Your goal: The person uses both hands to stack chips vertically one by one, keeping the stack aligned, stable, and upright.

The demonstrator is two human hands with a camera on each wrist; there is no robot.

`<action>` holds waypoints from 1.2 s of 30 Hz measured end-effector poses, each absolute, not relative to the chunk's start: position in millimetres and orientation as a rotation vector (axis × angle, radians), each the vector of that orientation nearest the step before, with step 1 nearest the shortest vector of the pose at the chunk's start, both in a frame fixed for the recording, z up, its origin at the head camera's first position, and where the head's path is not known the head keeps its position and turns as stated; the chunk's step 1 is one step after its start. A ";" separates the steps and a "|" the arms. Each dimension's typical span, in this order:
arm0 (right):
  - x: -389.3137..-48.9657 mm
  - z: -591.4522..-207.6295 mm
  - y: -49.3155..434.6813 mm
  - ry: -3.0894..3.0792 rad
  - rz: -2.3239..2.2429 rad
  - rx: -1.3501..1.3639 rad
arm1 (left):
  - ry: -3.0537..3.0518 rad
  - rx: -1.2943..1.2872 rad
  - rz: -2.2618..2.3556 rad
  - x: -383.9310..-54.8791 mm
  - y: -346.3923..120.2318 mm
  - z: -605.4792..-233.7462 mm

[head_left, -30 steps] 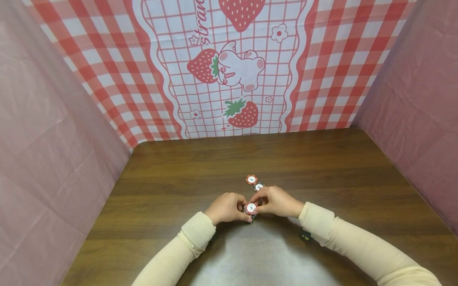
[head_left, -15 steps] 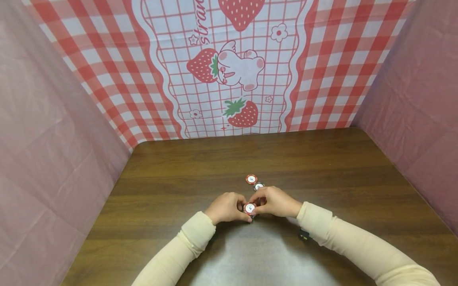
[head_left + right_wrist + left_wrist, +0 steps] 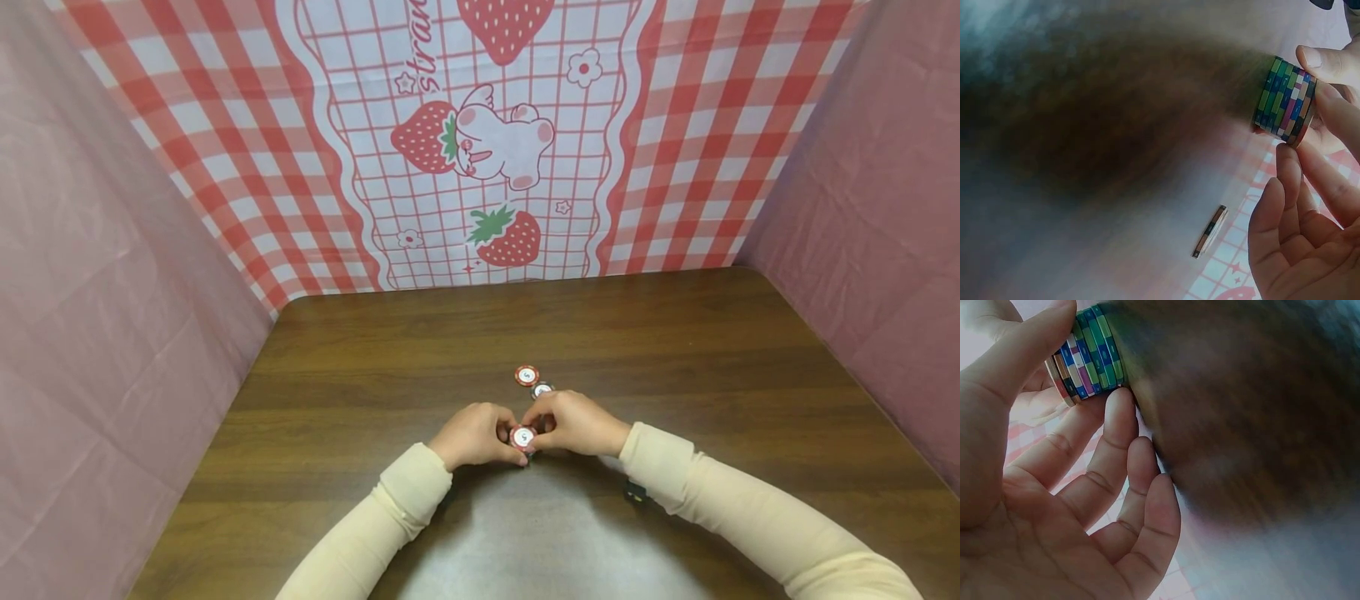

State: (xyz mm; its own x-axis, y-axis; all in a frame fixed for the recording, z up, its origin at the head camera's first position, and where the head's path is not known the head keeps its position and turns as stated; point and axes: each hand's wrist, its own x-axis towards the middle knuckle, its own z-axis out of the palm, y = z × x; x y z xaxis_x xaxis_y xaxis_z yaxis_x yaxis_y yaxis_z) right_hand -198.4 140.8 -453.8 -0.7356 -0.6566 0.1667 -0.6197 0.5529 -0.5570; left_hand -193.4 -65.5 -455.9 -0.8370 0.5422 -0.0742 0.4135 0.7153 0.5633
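Observation:
A short stack of poker chips point(image 3: 1091, 356) stands on the table between both hands, with mostly green and blue edges low down. Its top chip point(image 3: 524, 437) is red with a white centre marked 5. My left hand point(image 3: 476, 437) holds the stack from the left, thumb on the near side and fingers curled behind. From the right, my right hand point(image 3: 579, 423) pinches the upper chips between thumb and fingers. In the right wrist view the stack point(image 3: 1285, 100) shows even layers, with the right thumb point(image 3: 1338, 112) near the top.
Behind the stack, a red chip point(image 3: 527, 376) and a dark-edged chip point(image 3: 542, 390) lie flat on the wooden table point(image 3: 360, 358). A red-and-white checked cloth point(image 3: 690, 150) hangs at the back, with pink cloth point(image 3: 112, 292) along both sides.
The top red chip has shifted slightly left and turned a little, now sitting more squarely over the stack. My right hand has moved slightly left with it; the left hand stays in place.

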 end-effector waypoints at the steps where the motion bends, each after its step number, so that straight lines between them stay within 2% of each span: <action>1: -198.4 -453.9 140.6 2.719 -0.931 -1.120 | 2.688 0.762 0.801 -193.4 -65.5 -455.9; 23: -200.6 -454.6 145.6 2.693 -1.027 -1.099 | 2.684 0.756 0.808 -193.6 -65.8 -456.5; 36: -215.6 -451.1 162.9 2.702 -1.227 -0.858 | 2.707 0.769 0.783 -193.5 -65.2 -457.4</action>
State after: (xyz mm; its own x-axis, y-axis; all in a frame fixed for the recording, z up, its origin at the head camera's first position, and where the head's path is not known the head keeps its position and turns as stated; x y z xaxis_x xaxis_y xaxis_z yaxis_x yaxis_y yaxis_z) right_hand -215.6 162.9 -451.1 -0.8443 -0.5064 0.1751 -0.4650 0.5302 -0.7090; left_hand -193.5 -65.2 -457.4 -0.8388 0.5407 -0.0635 0.4232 0.7209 0.5487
